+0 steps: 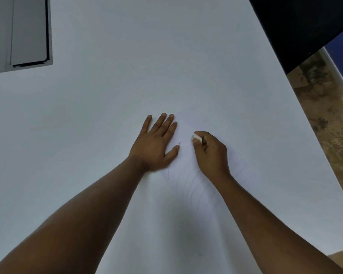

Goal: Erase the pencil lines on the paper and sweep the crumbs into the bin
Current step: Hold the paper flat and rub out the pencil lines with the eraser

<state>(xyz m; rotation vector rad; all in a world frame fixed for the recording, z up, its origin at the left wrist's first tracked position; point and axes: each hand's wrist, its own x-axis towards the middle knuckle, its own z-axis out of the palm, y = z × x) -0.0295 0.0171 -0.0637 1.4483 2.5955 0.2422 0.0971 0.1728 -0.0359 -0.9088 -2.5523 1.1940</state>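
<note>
unmarked eraser [196, 138] in right hand [211, 153]

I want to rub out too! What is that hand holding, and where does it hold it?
The right hand pinches a white eraser by its back end. The left hand holds nothing.

A single head-worn view looks steeply down and forward over the white tabletop [107, 115], close enough that both forearms enter from the bottom edge. The left hand [153, 144] and right hand [211, 153] sit just below the middle. Wide-angle bend shows beyond the hands, at the tabletop's far right edge.
</note>
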